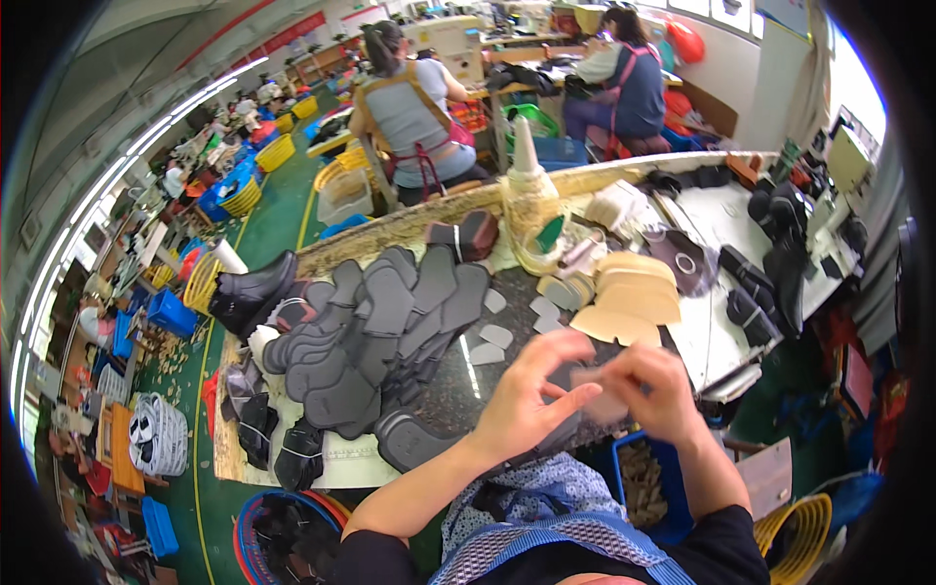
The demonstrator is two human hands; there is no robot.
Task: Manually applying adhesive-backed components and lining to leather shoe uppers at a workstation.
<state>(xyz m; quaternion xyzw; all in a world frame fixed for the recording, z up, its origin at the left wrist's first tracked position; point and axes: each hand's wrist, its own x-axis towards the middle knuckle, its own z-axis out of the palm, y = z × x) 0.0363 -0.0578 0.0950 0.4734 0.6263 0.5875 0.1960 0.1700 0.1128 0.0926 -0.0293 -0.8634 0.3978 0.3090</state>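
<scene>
Over the front of the dark worktop, my left hand (531,395) has its fingers curved and its thumb stretched apart from them. Close on its right, my right hand (658,395) is closed in a pinch. A small pale piece (606,402), smeared by motion, shows at its fingertips. Beyond the hands lie small rounded grey pieces (495,336) and a fanned stack of beige sheet pieces (629,297). A large overlapping heap of dark grey insoles (375,322) spreads to the left. One grey insole (414,439) lies at the near edge.
A bottle with a long nozzle (531,200) stands at the bench's back. Black boots (255,291) sit far left, tied black bundles (300,453) near left. A blue bin (673,487) of scraps and a round tub (283,536) flank me. Two people (414,117) sit beyond.
</scene>
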